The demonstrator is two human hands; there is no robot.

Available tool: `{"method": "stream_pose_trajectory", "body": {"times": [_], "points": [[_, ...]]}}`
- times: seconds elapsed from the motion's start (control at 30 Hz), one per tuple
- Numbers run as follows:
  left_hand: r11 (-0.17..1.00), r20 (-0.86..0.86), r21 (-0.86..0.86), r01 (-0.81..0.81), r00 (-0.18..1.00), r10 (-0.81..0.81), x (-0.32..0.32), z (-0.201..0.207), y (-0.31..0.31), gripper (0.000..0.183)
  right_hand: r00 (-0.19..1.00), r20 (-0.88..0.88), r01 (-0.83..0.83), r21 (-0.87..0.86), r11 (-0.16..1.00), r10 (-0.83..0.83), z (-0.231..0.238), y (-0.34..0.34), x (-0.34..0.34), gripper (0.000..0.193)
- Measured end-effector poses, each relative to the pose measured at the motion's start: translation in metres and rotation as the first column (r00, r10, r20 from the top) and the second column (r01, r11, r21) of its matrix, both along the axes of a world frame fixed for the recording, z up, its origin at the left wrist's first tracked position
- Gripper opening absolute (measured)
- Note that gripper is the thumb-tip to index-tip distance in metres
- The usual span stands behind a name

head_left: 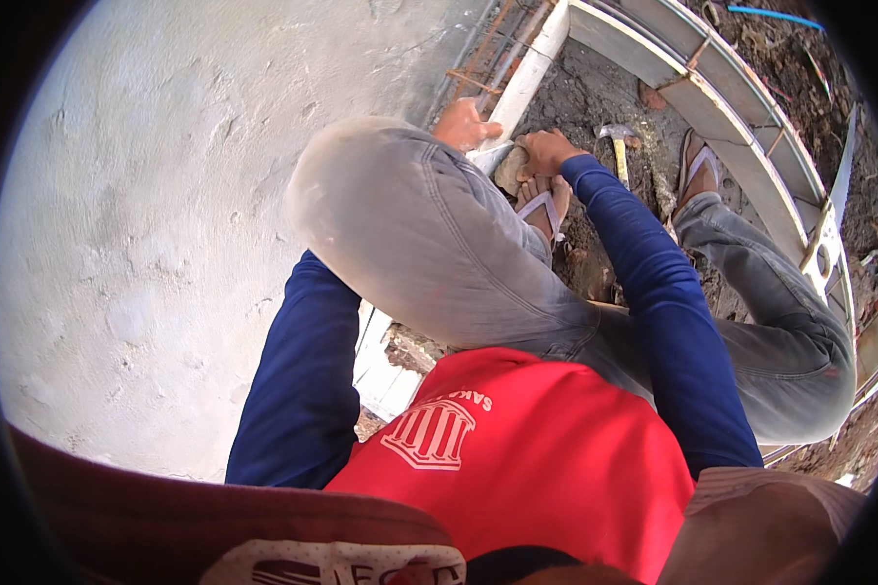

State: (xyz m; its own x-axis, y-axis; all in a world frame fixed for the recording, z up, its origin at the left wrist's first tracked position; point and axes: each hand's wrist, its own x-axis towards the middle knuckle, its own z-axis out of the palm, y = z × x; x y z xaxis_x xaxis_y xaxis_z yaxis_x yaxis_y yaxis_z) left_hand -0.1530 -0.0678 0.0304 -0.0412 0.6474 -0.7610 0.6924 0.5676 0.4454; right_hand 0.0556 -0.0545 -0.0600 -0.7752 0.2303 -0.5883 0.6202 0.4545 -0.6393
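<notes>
My left hand [465, 125] is beside the wall, its fingers curled and its thumb side over a narrow white board [535, 73]. My raised knee hides part of this hand, and what it grips, if anything, does not show. My right hand [550, 152] is closed on a tan, rough stone [510, 172] next to the lower end of the board, just above my sandalled foot [544, 203]. Between the two hands a thin pale strip or edge shows, too small to name. A claw hammer [618, 154] with a yellowish handle lies on the dirt right of my right hand.
A rough grey plastered wall [166, 224] rises close on my left. Rusty bars and ties [483, 68] run between it and the board. Curved pale form panels [712, 107] bound the dirt pit on the right. A blue tube [776, 16] lies beyond them.
</notes>
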Motion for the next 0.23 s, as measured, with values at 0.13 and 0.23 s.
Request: {"method": "stream_pose_trajectory", "body": {"times": [0.13, 0.23], "points": [[0.987, -0.064, 0.156, -0.046, 0.996, 0.056, 0.007, 0.005, -0.005, 0.057, 0.994, -0.102, 0.028, 0.007, 1.000, -0.027, -0.002, 0.000, 0.007, 0.070], [0.984, -0.049, 0.159, -0.077, 0.995, 0.085, 0.009, -0.001, -0.010, 0.056, 0.993, -0.113, 0.039, -0.008, 0.999, -0.040, 0.001, 0.001, 0.016, 0.075]]}}
